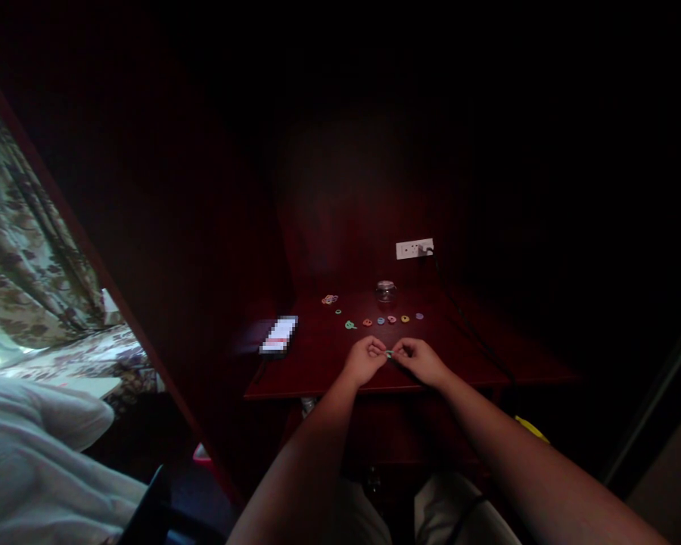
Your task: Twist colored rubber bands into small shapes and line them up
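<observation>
My left hand (366, 359) and my right hand (420, 360) meet near the front edge of the dark red table. Between their fingertips they pinch a small green band (390, 354). Just beyond them lies a row of small coloured bands: a green bunch (350, 325), an orange one (368, 322), a blue one (380, 321), a pink one (392, 319), a yellow one (405, 319) and a purple one (419, 316). A single green ring (338, 312) and a mixed pile of bands (330, 300) are farther back on the left.
A clear jar (385, 292) stands behind the row. A phone (280, 334) with a lit screen is at the table's left. From a wall socket (414, 249) a black cable runs down the right side. At the far left, a person's light clothing (39, 454) shows.
</observation>
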A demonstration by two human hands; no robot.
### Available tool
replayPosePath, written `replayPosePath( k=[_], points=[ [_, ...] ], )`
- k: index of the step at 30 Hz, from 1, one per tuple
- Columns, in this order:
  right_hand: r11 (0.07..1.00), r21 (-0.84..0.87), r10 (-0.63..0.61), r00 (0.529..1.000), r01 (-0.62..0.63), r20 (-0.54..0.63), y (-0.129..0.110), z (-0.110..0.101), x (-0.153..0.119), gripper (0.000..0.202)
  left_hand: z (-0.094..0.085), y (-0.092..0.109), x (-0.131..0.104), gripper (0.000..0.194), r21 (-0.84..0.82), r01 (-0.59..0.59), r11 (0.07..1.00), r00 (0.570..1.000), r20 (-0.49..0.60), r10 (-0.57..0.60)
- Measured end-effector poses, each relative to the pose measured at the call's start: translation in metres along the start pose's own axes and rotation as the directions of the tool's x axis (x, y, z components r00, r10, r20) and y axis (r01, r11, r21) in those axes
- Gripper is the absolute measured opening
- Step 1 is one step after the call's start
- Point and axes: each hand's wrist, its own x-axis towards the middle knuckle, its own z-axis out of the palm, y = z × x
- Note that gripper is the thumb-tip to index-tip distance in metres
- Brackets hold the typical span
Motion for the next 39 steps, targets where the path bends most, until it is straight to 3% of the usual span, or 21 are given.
replayPosePath(
  k=[13, 22, 39],
  points=[
    [0.999, -0.052, -0.011, 0.997, 0.007, -0.076, -0.0002, -0.0008, 0.0017, 0.019, -0.0025, -0.0019, 0.0020, 0.006, 0.078, -0.007, 0.997, 1.000, 0.017, 0.006],
    [1.000, 0.023, -0.002, 1.000, 0.003, -0.009, 0.0010, -0.0007, 0.0028, 0.017, -0.0016, -0.0031, 0.0030, 0.013, 0.058, 0.011, 0.998, 1.000, 0.006, -0.012],
    [1.000, 0.020, 0.004, 0.999, -0.003, -0.051, 0.0016, 0.0000, 0.0026, 0.020, -0.0015, 0.0022, 0.0003, 0.013, 0.051, -0.001, 0.999, 0.994, 0.105, -0.004]
  ],
)
